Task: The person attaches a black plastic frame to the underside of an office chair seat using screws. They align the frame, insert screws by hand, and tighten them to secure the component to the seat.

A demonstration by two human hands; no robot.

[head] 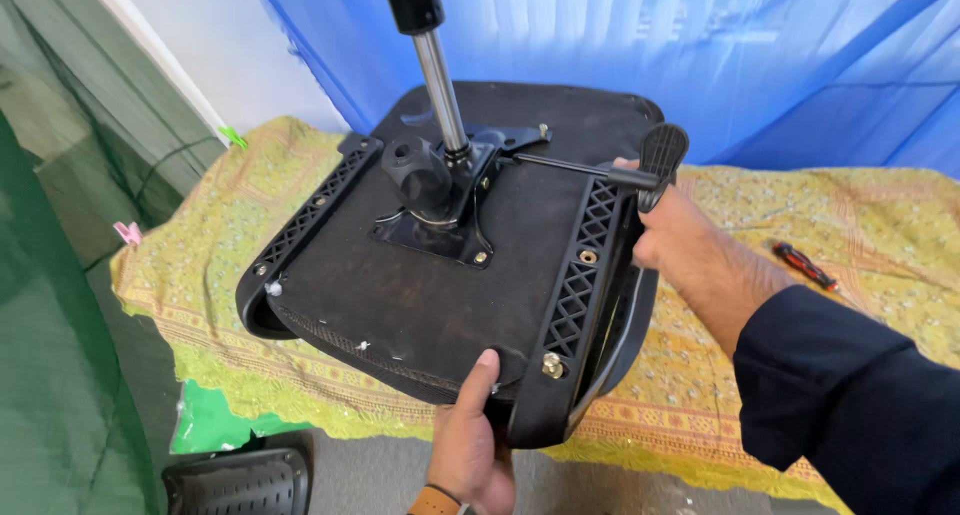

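Chair seat (pixel 450 275) lies upside down on the yellow cloth (pixel 800 235); my left hand (pixel 470 440) grips its front edge, my right hand (pixel 670 240) clasps its side.

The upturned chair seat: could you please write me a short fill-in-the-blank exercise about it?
1. The chair seat lies upside down on a yellow ____.
2. The left hand grips the seat's near ____.
3. The right hand holds its side beside the black ____.
4. A screwdriver with a red-and-black ____ lies on the right.

Missing: cloth; edge; lever; handle
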